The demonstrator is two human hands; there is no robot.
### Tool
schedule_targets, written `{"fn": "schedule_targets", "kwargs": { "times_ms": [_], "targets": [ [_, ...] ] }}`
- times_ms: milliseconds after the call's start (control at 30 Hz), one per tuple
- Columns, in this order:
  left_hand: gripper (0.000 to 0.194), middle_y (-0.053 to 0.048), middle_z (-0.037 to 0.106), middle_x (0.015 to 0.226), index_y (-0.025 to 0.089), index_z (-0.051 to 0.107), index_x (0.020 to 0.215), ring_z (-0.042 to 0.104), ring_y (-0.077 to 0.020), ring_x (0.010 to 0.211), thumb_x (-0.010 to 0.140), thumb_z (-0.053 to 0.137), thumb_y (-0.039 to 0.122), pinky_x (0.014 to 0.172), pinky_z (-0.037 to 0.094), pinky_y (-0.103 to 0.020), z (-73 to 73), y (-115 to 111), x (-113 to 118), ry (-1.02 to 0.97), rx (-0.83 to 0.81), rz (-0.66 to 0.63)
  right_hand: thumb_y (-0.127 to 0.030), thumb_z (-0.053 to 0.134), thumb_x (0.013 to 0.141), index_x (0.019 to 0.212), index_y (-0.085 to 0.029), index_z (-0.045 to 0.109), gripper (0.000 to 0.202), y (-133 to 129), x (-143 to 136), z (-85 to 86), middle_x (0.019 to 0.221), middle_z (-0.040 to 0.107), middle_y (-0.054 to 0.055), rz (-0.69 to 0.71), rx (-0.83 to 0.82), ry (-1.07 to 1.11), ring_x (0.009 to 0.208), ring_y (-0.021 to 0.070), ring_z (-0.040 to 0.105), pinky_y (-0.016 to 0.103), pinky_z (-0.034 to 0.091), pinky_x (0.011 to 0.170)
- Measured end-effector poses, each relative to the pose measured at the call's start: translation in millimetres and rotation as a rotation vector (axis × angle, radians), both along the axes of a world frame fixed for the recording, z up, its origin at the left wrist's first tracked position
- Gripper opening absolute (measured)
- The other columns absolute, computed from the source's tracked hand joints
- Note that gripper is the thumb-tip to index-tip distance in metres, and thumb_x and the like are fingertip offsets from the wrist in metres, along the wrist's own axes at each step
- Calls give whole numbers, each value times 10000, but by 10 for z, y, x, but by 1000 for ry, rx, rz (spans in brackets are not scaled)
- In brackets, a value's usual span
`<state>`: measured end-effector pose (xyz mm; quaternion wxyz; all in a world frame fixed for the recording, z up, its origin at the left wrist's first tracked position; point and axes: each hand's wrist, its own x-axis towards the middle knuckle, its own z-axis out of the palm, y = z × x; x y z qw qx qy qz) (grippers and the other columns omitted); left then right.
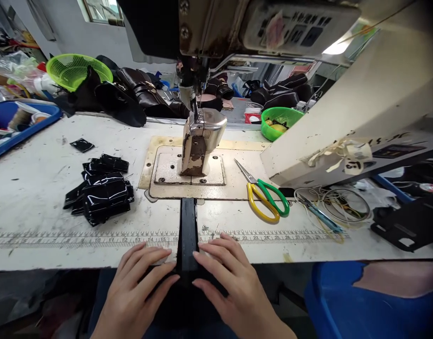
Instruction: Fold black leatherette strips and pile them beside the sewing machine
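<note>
A long black strip (188,230) runs from the sewing machine's base over the table's front edge. My left hand (138,287) is at its left side and my right hand (233,282) at its right, fingers apart, near the strip's edges; whether the fingertips touch it is unclear. Neither hand holds anything that shows. Behind the strip stands the machine's metal post (198,146), under the needle area. Glossy black pieces (105,193) lie in a pile on the left. Scissors (262,193) with one yellow and one green handle rest right of the strip.
A printed ruler (96,241) crosses the table's front. The machine's white body (329,108) rises at right, near coiled cord (347,205) and a black holder (410,226). Dark boots (142,92), a yellow-green basket (78,70) and a green bowl (280,120) stand behind; a blue tray (28,129) is left.
</note>
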<state>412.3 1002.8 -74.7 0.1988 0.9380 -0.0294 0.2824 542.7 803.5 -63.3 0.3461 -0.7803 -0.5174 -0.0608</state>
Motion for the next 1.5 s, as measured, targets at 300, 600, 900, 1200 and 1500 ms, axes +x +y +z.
{"fn": "schedule_targets", "kwargs": {
  "times_ms": [300,600,900,1200,1500],
  "targets": [
    [193,-35,725,1032,189,686,1059,640,-171,1032,931,623,59,1046,444,-384,23,-38,28,-59,16,-20,-154,655,950,1155,-245,697,229,38,69,-56,1066,772,34,21,62,-23,966,213,685,511,550,1017],
    [187,-25,749,983,190,685,1039,669,-165,962,952,580,62,991,502,-369,73,-52,67,-87,50,-14,-100,567,972,1168,-244,709,282,129,7,92,1088,757,75,-25,154,85,932,181,725,315,641,813],
    [177,-23,747,973,177,674,1000,663,-141,954,970,548,55,1013,477,-337,85,-43,81,-86,30,-50,-72,568,970,1175,-182,681,259,219,-134,47,1140,758,87,-19,253,141,1042,162,736,230,605,930],
    [195,-24,743,984,177,684,1019,652,-137,976,973,541,52,1033,457,-326,100,-40,101,-89,28,-63,-37,573,943,1156,-160,670,265,223,-163,25,1084,771,99,-16,239,28,989,186,737,290,630,876],
    [173,-33,733,967,155,698,998,633,-133,979,969,560,54,1021,461,-312,45,-64,87,-134,-10,-69,-45,525,975,1177,-136,670,266,170,-177,-90,1119,765,102,-21,213,-60,1045,186,719,341,594,978]
  ]
}}
